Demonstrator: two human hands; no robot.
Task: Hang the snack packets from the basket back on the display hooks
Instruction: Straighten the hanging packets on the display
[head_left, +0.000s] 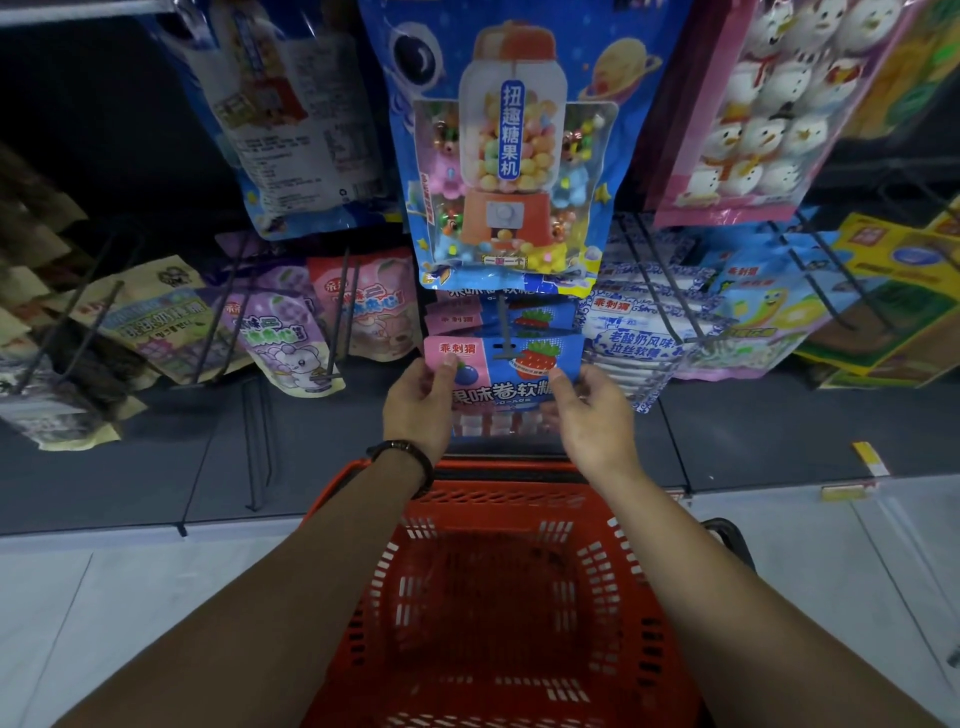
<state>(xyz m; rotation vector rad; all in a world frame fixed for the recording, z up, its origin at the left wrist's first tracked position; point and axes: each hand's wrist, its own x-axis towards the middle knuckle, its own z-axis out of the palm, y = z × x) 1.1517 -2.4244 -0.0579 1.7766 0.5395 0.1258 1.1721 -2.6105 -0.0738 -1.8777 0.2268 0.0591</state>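
In the head view, the snack packet (501, 374) was held at the centre of the frame, above the far rim of the red basket (498, 499), with its top edge level from left to right. Its upper left corner was pinched by the left hand (421, 410) and its upper right corner by the right hand (592, 415). Each grip was thus clamped on the packet, and neither hand was nearer. The dark display hook (503, 332) ran down the frame to the packet's hang hole, midway between the two grips. Whether its tip passed through the hole could not be told. A level push up the frame along the hook's line was judged to be called for.
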